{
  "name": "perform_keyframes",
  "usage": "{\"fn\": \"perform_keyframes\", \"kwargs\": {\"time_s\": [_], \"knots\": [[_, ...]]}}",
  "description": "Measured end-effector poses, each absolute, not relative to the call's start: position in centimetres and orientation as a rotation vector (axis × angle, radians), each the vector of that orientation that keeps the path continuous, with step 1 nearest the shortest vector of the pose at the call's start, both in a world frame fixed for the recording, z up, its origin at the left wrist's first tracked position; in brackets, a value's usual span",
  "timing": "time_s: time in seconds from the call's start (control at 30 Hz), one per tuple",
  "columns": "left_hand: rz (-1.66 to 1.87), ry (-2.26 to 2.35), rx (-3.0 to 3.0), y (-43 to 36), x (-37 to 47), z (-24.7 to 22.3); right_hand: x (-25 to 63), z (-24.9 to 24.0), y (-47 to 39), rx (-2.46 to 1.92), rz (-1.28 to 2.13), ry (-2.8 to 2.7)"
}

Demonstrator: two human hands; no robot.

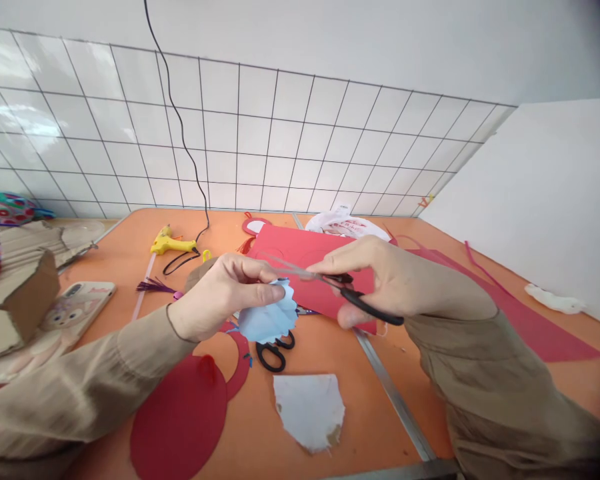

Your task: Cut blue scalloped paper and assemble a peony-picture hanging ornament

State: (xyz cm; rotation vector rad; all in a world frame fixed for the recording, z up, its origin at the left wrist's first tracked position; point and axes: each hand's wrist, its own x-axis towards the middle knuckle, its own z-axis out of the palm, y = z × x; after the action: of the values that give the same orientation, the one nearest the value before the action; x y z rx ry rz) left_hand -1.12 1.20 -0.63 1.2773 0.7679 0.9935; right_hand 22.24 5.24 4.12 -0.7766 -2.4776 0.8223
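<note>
My left hand (pixel 230 290) pinches a light blue piece with a scalloped edge (pixel 270 317) between thumb and fingers, near the middle of the view. My right hand (pixel 370 280) holds black-handled scissors (pixel 363 303), their blurred blades pointing left, just above the blue piece. Whether the blades touch it I cannot tell. Below the blue piece, a second pair of black-handled scissors (pixel 271 357) lies on the orange table (pixel 380 420). A whitish, rough-edged piece (pixel 311 410) lies nearer to me.
Red sheets (pixel 305 247) lie behind my hands, and a red round piece (pixel 180 420) is at front left. A yellow glue gun (pixel 173 241), a phone (pixel 83 303) and cardboard (pixel 17 307) are on the left. A white plastic bag (pixel 347 223) sits at the back, before a wire grid (pixel 260 140).
</note>
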Motion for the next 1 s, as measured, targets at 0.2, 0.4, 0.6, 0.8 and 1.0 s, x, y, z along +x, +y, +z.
{"fn": "perform_keyframes", "kwargs": {"time_s": [0.2,0.4,0.6,0.8,1.0], "knots": [[1.080,0.792,1.166,0.9,-0.6,-0.7,19.4,2.2,4.4,-0.781,1.114,-2.094],[1.144,0.786,1.089,0.5,-0.3,-0.9,17.4,1.2,3.6,-0.923,1.159,-1.819],[1.166,0.807,1.033,0.6,-0.3,-0.9,17.3,1.1,3.7,-0.933,1.239,-1.728],[1.170,0.801,0.996,0.6,0.0,-1.1,17.2,1.2,3.8,-0.949,1.259,-1.712],[1.208,0.812,0.978,0.5,0.2,-1.0,16.9,0.7,3.6,-0.867,1.226,-1.759]]}}
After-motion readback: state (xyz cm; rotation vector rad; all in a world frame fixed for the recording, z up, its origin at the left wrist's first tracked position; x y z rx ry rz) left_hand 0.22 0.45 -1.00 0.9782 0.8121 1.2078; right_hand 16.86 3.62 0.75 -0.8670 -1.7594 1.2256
